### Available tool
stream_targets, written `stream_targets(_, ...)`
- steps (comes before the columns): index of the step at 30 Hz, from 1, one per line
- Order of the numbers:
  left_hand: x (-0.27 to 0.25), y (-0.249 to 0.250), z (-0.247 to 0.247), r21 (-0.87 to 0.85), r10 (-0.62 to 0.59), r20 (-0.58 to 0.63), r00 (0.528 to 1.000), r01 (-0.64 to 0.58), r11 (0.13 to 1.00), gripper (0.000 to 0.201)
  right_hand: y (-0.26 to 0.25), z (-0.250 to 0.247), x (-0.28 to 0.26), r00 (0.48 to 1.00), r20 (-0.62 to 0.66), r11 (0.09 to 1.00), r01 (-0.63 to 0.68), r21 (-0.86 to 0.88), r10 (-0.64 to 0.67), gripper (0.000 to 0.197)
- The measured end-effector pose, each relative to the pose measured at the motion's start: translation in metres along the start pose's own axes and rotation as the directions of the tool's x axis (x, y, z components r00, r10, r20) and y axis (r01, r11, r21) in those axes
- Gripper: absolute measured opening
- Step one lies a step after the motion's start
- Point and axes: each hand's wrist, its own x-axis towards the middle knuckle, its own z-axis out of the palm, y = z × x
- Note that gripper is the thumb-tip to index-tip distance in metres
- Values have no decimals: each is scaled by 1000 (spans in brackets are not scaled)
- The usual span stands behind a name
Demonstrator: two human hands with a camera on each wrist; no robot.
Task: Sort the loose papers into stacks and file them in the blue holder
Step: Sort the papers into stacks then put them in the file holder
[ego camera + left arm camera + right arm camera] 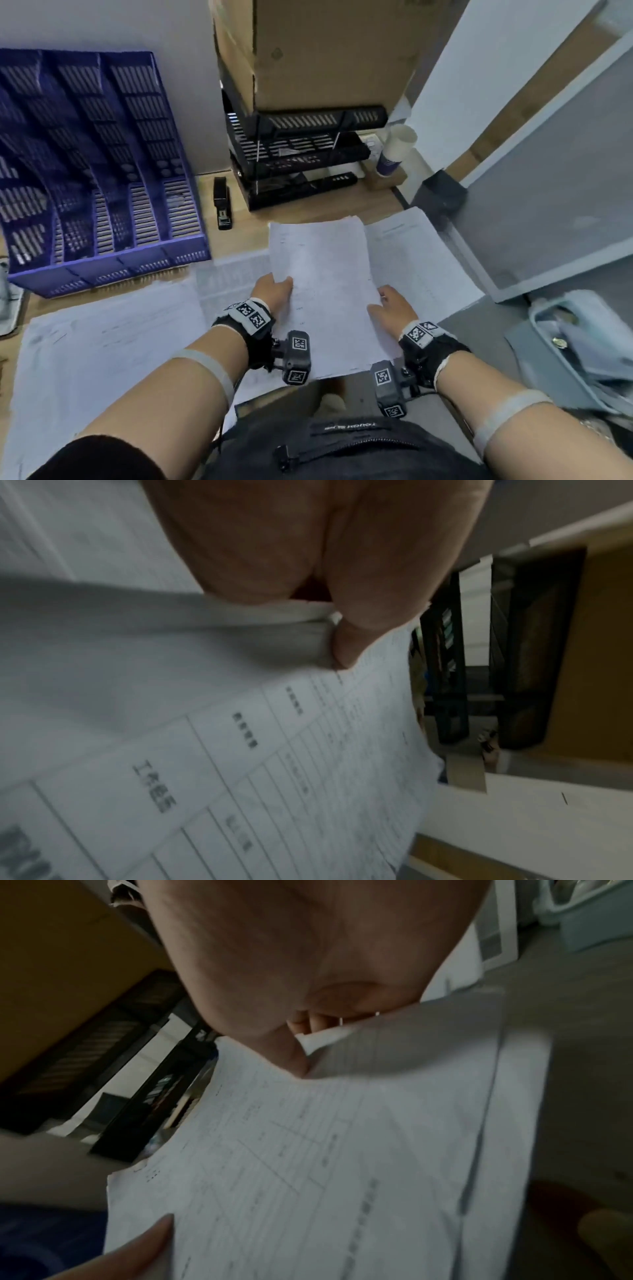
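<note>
Both hands are on one bundle of papers (325,291) held up over the front edge of the desk (246,219) — left hand (272,291) pinching the left edge with its thumb on top, right hand (394,310) doing the same on the right edge. The blue holder (102,178) sits back left on the desk, well apart from the bundle, and its slots look empty from here.

My read is this is the squaring-up step, before the stack goes in. To do it well I'd keep the grip light, tap the bottom edge on the desk so the sheets line up, then carry it across to a slot. Squeeze too hard and the middle bows — then the corners catch on the slot walls.

View differences: the head camera is the only one showing the holder, the loose sheets (102,342) spread flat on the left, the sheet (414,260) on the right, plus the stapler (222,202) and black trays (298,154). The left wrist view shows what the head view can't — the bundle's edge is several sheets thick, with the fingers (359,631) wrapped round it, and printed table forms underneath. The right wrist view shows the corner (322,1038) tucked under the thumb.
</note>
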Motion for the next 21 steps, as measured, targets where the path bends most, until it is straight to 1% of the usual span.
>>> stream_targets(2, 41, -11, 41, -32, 9, 20, 1000, -9, 999, 52, 23, -30, 16, 999, -48, 1000, -10, -5, 10, 28)
stream_targets(3, 47, -8, 62, -29, 11, 40, 999, -10, 1000, 53, 33, -47, 24, 996, -92, 1000, -21, 3, 21, 28)
stream_targets(4, 46, -1, 82, -40, 12, 64, 998, -9, 999, 55, 42, -65, 32, 989, -143, 999, -39, 4, 39, 28)
stream_targets(5, 43, 8, 101, -55, 17, 87, 996, -12, 998, 52, 50, -82, 40, 980, -195, 999, -47, 4, 47, 28)
stream_targets(7, 26, 32, 135, -63, 37, 119, 992, -30, 998, 30, 65, -115, 59, 957, -284, 997, -73, -23, 63, 33)
stream_targets(8, 21, 42, 150, -86, 46, 137, 990, -34, 996, 24, 71, -129, 68, 945, -319, 994, -96, -45, 77, 35)
stream_targets(10, 13, 59, 175, -143, 45, 205, 978, -15, 990, 23, 81, -151, 83, 923, -373, 988, -134, -75, 97, 37)
stream_targets(12, 14, 68, 196, -197, 33, 271, 962, 22, 980, 25, 90, -166, 93, 906, -414, 984, -144, -101, 90, 36)
stream_targets(15, 12, 77, 209, -238, 15, 398, 917, 88, 967, 35, 97, -176, 105, 894, -443, 986, -123, -109, 63, 33)
stream_targets(17, 15, 74, 208, -238, 8, 432, 902, 106, 965, 43, 97, -173, 110, 887, -459, 990, -99, -95, 45, 34)
stream_targets(19, 17, 69, 201, -213, -5, 403, 915, 99, 972, 51, 91, -164, 111, 872, -489, 991, -79, -110, 15, 38)
stream_targets(21, 20, 65, 188, -198, 7, 357, 934, 68, 978, 51, 79, -150, 111, 869, -493, 983, -61, -172, -32, 43)
